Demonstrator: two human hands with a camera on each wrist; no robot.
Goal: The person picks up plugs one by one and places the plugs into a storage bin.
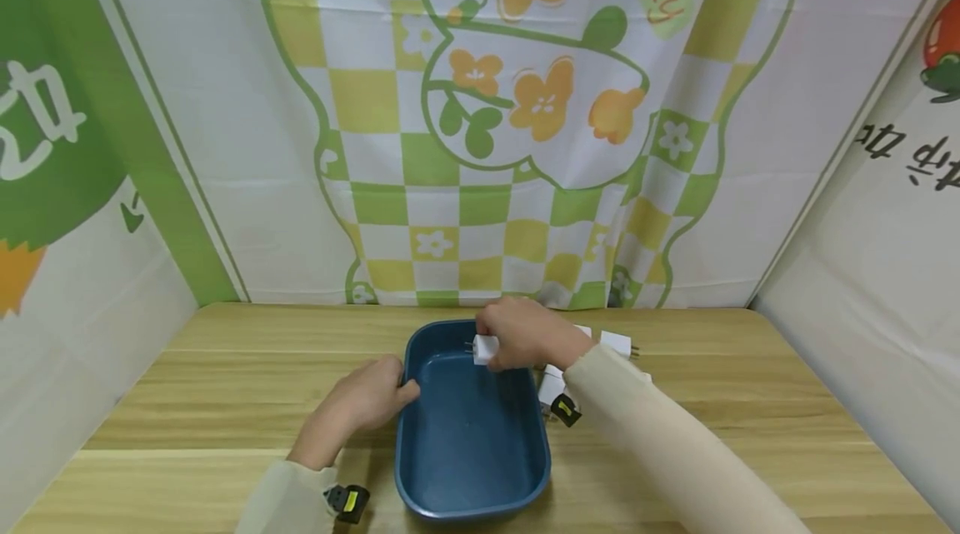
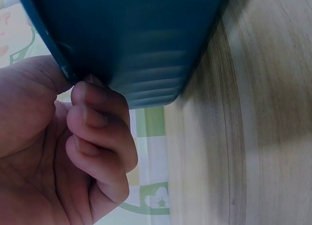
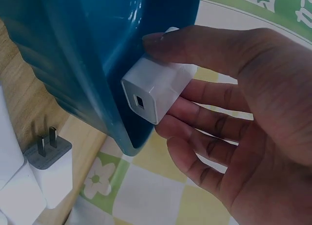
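A blue plastic tub (image 1: 472, 434) sits on the wooden table in the head view. My right hand (image 1: 525, 334) pinches a white USB charger plug (image 1: 485, 348) over the tub's far right rim. In the right wrist view the white USB charger plug (image 3: 157, 87) sits between thumb and fingers beside the blue plastic tub's wall (image 3: 87, 64). My left hand (image 1: 363, 401) grips the tub's left rim, and in the left wrist view the left hand (image 2: 73, 152) has its thumb and curled fingers clamped on the tub's edge (image 2: 63, 64).
More white charger plugs (image 1: 617, 342) lie on the table to the right of the tub; one with a grey pronged face (image 3: 48, 164) shows in the right wrist view. Printed cloth walls (image 1: 480, 117) close in the back and both sides. A wooden tabletop (image 1: 750, 401) lies around the tub.
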